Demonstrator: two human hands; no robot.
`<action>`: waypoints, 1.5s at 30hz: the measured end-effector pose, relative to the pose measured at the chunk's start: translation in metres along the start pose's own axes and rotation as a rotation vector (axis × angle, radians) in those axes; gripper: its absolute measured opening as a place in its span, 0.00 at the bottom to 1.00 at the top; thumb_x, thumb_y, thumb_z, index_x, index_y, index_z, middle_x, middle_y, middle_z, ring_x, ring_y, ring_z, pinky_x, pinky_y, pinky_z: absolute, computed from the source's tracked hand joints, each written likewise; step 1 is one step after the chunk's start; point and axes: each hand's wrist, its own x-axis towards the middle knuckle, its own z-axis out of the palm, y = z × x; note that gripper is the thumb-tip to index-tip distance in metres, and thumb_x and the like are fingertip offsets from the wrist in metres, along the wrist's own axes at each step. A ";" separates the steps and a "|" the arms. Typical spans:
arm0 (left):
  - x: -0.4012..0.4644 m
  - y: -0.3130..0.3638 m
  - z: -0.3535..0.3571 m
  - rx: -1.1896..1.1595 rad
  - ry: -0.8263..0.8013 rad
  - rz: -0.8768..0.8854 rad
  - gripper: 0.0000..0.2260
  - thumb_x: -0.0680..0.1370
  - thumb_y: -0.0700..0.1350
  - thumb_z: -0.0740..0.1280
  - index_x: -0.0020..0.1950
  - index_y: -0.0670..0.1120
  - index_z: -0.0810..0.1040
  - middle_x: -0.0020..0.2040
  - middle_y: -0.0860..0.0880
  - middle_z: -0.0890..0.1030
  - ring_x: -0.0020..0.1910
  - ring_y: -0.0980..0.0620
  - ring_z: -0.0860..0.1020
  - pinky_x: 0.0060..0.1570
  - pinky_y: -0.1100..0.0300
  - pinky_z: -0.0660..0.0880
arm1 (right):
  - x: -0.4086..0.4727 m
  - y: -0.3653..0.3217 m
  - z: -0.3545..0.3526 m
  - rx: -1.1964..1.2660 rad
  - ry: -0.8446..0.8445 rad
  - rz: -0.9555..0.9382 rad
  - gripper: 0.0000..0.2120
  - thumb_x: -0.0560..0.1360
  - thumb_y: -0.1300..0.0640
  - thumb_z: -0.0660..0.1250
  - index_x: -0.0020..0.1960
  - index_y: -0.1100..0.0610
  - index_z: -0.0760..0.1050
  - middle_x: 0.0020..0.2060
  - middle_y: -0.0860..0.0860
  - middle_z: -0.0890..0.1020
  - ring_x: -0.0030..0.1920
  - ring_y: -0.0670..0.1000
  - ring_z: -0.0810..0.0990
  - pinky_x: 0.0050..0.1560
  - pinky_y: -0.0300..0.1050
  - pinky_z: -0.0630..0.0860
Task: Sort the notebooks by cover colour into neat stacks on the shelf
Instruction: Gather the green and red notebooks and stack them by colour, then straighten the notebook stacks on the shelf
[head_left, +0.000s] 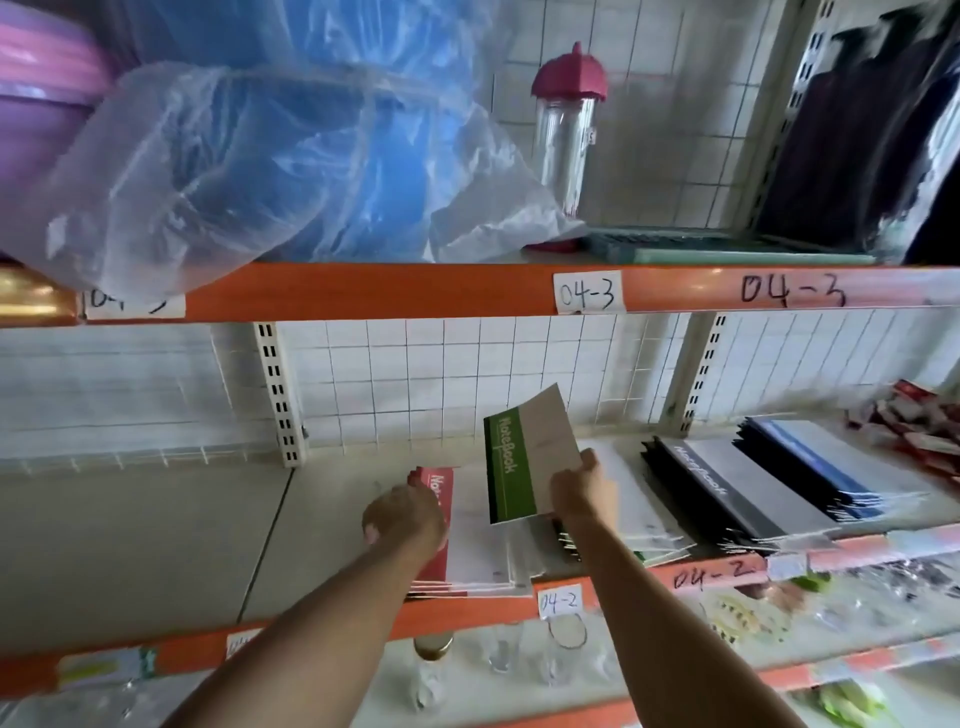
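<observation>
My right hand (584, 488) pinches a green-spined notebook (524, 457) by its right edge and holds it tilted above the middle shelf (156, 545). My left hand (405, 517) rests on a stack of red-spined notebooks (467, 540), fingers over the red spine. Right of it lies a mixed pile with dark and green edges (639, 525), partly hidden by my right arm. Farther right lies a stack of black-spined notebooks (727, 488), and beyond it a stack of blue-spined ones (831, 462).
The shelf's orange front rail (332, 631) carries 04-2 labels. Red packets (919, 426) lie at the far right. The upper shelf holds a blue tub in a plastic bag (270, 145) and a red-lidded bottle (569, 124). Glassware (498, 660) stands on the shelf below.
</observation>
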 end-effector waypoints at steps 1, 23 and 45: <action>0.000 0.006 -0.001 -0.013 0.052 0.028 0.21 0.79 0.50 0.66 0.68 0.43 0.71 0.59 0.43 0.79 0.54 0.42 0.80 0.50 0.49 0.77 | 0.000 -0.001 -0.009 0.007 0.015 -0.005 0.09 0.62 0.58 0.58 0.41 0.52 0.64 0.35 0.49 0.74 0.45 0.61 0.80 0.47 0.55 0.79; 0.001 0.108 -0.022 -0.302 0.155 0.516 0.22 0.81 0.55 0.62 0.72 0.47 0.65 0.61 0.45 0.78 0.58 0.46 0.76 0.56 0.51 0.75 | 0.027 0.033 -0.079 -0.755 -0.025 -0.166 0.21 0.76 0.51 0.66 0.66 0.56 0.72 0.66 0.57 0.71 0.67 0.58 0.69 0.67 0.52 0.68; 0.043 -0.292 0.001 -0.042 0.088 0.157 0.23 0.81 0.59 0.59 0.72 0.49 0.68 0.66 0.45 0.76 0.65 0.44 0.73 0.60 0.51 0.71 | -0.163 -0.102 0.246 -0.684 -0.495 -0.697 0.28 0.76 0.45 0.65 0.72 0.55 0.65 0.69 0.54 0.71 0.69 0.57 0.69 0.70 0.50 0.65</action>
